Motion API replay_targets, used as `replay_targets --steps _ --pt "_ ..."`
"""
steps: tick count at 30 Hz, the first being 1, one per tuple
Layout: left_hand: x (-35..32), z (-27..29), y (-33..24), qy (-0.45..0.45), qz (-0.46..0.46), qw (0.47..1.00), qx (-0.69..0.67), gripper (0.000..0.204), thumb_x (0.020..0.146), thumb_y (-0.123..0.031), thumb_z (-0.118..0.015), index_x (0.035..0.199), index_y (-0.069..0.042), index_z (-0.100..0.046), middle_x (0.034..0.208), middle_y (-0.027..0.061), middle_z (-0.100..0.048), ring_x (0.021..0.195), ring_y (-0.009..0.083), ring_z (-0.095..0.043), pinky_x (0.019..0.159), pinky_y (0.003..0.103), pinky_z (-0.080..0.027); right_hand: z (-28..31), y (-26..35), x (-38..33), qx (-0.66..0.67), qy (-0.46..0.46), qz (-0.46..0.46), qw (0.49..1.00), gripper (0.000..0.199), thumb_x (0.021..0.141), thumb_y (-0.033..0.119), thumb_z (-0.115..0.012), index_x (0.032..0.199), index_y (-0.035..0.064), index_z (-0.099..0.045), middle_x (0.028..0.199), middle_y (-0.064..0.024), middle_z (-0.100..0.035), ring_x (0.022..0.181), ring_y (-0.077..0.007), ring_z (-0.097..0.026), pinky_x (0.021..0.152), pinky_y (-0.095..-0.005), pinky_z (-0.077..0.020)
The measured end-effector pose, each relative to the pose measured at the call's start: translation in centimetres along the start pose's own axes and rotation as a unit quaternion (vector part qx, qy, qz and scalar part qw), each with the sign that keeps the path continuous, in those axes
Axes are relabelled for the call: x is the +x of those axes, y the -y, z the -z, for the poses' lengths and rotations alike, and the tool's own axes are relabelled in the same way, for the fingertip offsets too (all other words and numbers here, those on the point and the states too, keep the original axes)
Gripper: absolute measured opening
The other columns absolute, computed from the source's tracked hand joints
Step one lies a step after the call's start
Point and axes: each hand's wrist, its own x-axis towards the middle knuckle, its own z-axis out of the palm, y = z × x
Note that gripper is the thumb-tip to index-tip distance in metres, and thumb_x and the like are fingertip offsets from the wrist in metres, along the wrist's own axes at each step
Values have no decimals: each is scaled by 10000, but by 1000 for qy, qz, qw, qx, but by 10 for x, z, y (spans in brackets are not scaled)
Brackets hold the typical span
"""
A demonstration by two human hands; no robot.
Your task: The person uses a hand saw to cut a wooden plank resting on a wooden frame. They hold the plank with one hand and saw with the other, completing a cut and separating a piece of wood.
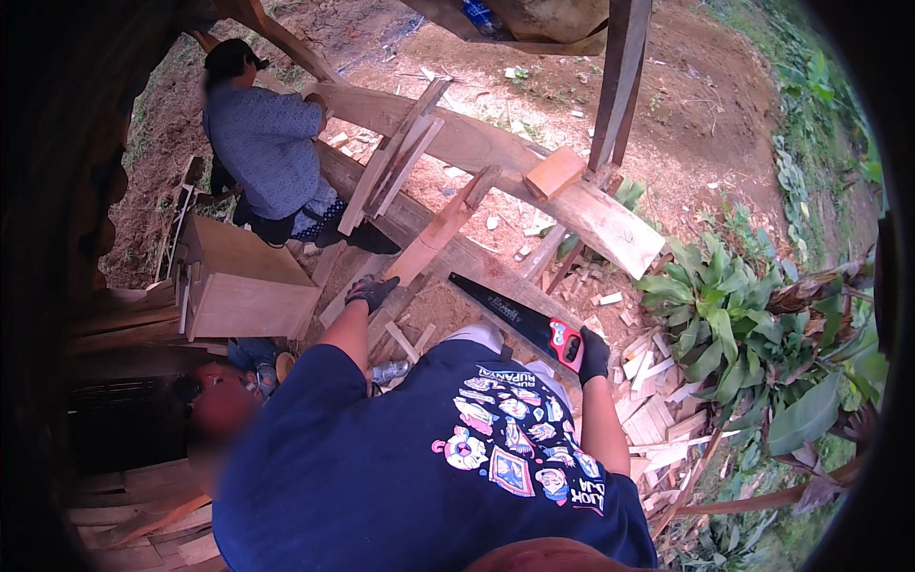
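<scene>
My left hand (370, 292), in a dark glove, is closed on the near end of a reddish-brown wooden board (440, 234). The board slopes up and to the right across the workbench plank (505, 276). On the right, my gloved right hand (594, 355) is at the red handle of a handsaw (510, 310) and closed round its outer side. The saw's black blade lies over the bench plank, pointing to the far left, apart from the board. My right fingers are partly hidden.
A long wide plank (448, 143) spans the far side, with a wooden block (555, 173) on it. Narrow boards (396, 157) lie across it. A person (265, 143) stands at far left beside a wooden box (250, 291). Offcuts (653, 419) and leafy plants (715, 315) are at right.
</scene>
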Motion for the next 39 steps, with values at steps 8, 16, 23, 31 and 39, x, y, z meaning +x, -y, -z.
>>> replay_targets --steps 8,16,23,31,39 --pt "-18 19 17 -1 26 1000 -5 1128 725 -699 -875 1562 -6 -570 1540 260 -629 1422 399 -620 1190 468 -482 -22 29 -39 -246 -152 5 957 669 923 438 -764 1470 66 -660 1405 -250 -712 1313 -418 -677 1139 -488 -506" --pt "48 19 -71 -55 -123 984 113 1195 719 -670 -889 1649 -63 -450 1552 217 -626 1423 363 -621 1159 480 -524 -37 66 -54 -395 -159 -80 901 808 896 518 -741 1553 76 -584 1431 -283 -690 1329 -452 -665 1136 -524 -513" --pt "104 23 -173 46 -252 960 112 1218 738 -705 -858 1677 -93 -383 1539 218 -632 1425 358 -621 1163 488 -519 -34 68 -93 -332 -229 -59 913 762 878 475 -824 1474 27 -670 1302 -223 -776 1166 -342 -761 1002 -441 -595" --pt "158 -10 -209 81 -269 960 -5 574 815 -449 -796 1238 -62 -758 1318 232 -752 1273 392 -714 1069 498 -577 -125 125 -152 -51 -167 -130 976 582 985 332 -805 1480 62 -657 1237 -96 -776 1010 -196 -748 861 -365 -598" --pt "105 27 -173 36 -411 907 -82 643 834 -442 -787 1361 -88 -687 1192 235 -782 1132 425 -748 981 536 -592 -238 277 -163 -60 -74 34 995 651 997 414 -773 1483 -1 -652 1309 -155 -764 1097 -225 -754 948 -355 -601"
